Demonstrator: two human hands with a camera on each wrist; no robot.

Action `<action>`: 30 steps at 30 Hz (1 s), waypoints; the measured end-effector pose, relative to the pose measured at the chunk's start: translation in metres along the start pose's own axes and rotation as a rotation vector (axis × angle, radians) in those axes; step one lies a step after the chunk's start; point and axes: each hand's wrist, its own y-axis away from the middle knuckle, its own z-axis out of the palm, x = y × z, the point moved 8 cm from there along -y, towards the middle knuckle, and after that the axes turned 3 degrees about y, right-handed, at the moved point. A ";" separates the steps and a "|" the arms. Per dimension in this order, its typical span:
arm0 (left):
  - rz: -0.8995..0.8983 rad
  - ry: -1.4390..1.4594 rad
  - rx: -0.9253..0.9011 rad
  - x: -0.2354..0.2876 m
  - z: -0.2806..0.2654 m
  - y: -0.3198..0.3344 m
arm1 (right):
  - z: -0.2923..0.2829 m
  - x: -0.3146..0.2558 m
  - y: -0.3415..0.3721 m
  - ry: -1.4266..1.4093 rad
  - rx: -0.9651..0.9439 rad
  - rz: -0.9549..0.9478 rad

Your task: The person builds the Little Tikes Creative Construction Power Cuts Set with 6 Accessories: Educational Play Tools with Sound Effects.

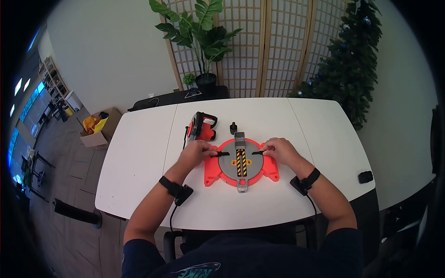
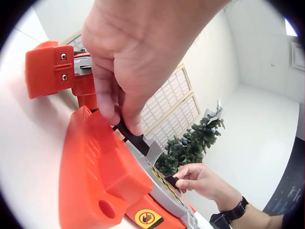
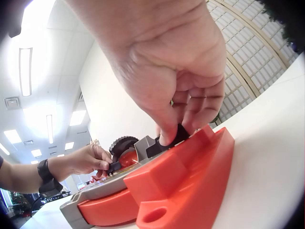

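Observation:
A red toy saw base (image 1: pixel 271 172) with a grey round plate (image 1: pixel 225 167) lies on the white table in front of me. A yellow-and-black striped strip (image 1: pixel 241 162) runs down the plate's middle. On the base's left side, my left hand (image 1: pixel 195 154) pinches a small black clamp-like piece (image 2: pixel 136 139) between thumb and fingers. Opposite it, my right hand (image 1: pixel 282 150) pinches a matching black piece (image 3: pixel 178 137). Both pieces point inward over the grey plate, low against its edge. The fingers partly hide their outer ends.
Behind the base, a red-and-black toy saw head (image 1: pixel 201 128) stands at the left, with a small black part (image 1: pixel 233 128) to its right. A dark object (image 1: pixel 365 177) lies near the table's right edge. A cardboard box (image 1: pixel 103 129) sits on the floor at left.

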 end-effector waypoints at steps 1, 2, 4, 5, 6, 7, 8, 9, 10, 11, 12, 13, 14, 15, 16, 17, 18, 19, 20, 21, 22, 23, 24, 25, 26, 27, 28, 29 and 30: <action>0.050 0.002 0.001 0.000 0.001 -0.001 | 0.000 0.000 0.000 -0.007 0.000 -0.001; 0.099 0.004 0.002 0.000 0.002 -0.001 | 0.000 0.000 0.000 -0.007 0.000 -0.002; 0.152 -0.024 -0.008 0.004 0.001 0.001 | 0.000 0.000 0.000 0.001 -0.003 -0.001; 0.205 -0.051 -0.018 0.008 0.002 0.002 | 0.000 0.000 0.000 0.001 -0.003 -0.001; 0.204 -0.051 -0.019 0.010 0.001 0.002 | 0.000 0.001 0.000 0.005 0.000 -0.005; 0.235 -0.097 -0.034 0.015 0.002 0.003 | 0.001 0.001 -0.001 0.009 0.003 -0.009; 0.265 -0.143 -0.050 0.018 0.003 0.004 | 0.001 0.003 -0.001 0.009 0.002 -0.009; 0.265 -0.143 -0.050 0.018 0.003 0.004 | 0.002 0.004 -0.002 0.005 0.002 -0.005; 0.272 -0.137 -0.050 0.018 0.003 0.004 | 0.002 0.005 -0.002 0.001 0.002 -0.001; 0.280 -0.131 -0.049 0.018 0.004 0.004 | 0.002 0.005 -0.002 0.001 0.002 -0.001; 0.280 -0.131 -0.049 0.016 0.004 0.003 | 0.002 0.005 -0.001 -0.001 0.003 -0.006; 0.278 -0.124 -0.050 0.013 0.005 0.002 | 0.002 0.004 -0.001 -0.003 0.004 -0.012; 0.276 -0.118 -0.050 0.011 0.005 0.001 | 0.002 0.004 -0.001 -0.002 0.004 -0.012; 0.277 -0.118 -0.049 0.011 0.006 0.001 | 0.002 0.005 -0.002 -0.008 0.003 -0.009; 0.247 -0.091 -0.052 0.009 0.006 0.001 | 0.002 0.005 -0.002 -0.014 0.002 -0.005; 0.218 -0.065 -0.054 0.007 0.006 0.001 | 0.002 0.005 -0.002 -0.014 0.002 -0.006; 0.218 -0.066 -0.053 0.007 0.006 0.000 | 0.002 0.003 -0.001 -0.011 0.007 -0.006; 0.224 -0.048 -0.051 0.007 0.006 0.000 | 0.001 0.002 -0.001 -0.008 0.010 -0.005; 0.230 -0.031 -0.049 0.007 0.006 0.000 | 0.000 -0.001 0.000 -0.008 0.010 -0.006; 0.230 -0.032 -0.049 0.005 0.007 -0.001 | -0.001 -0.003 0.000 0.007 0.001 -0.001; 0.234 -0.072 -0.062 0.004 0.008 -0.002 | -0.002 -0.004 0.000 0.022 -0.009 0.005; 0.238 -0.112 -0.075 0.003 0.010 -0.003 | -0.001 -0.003 0.000 0.022 -0.008 0.005; 0.239 -0.113 -0.074 0.004 0.010 -0.004 | -0.001 -0.001 -0.001 0.016 -0.006 -0.002; 0.249 -0.128 -0.081 0.005 0.010 -0.004 | 0.000 -0.001 -0.001 0.011 -0.003 -0.009; 0.258 -0.143 -0.086 0.006 0.010 -0.004 | 0.001 0.000 -0.001 0.011 -0.004 -0.011; 0.258 -0.143 -0.085 0.007 0.010 -0.004 | 0.001 0.000 -0.001 0.016 -0.005 -0.010; 0.251 -0.133 -0.095 0.008 0.009 -0.003 | 0.001 0.001 -0.001 0.020 -0.006 -0.008; 0.245 -0.123 -0.106 0.009 0.009 -0.003 | 0.000 0.000 -0.001 0.021 -0.006 -0.009; 0.245 -0.123 -0.106 0.008 0.009 -0.004 | 0.000 -0.001 -0.001 0.028 -0.004 -0.014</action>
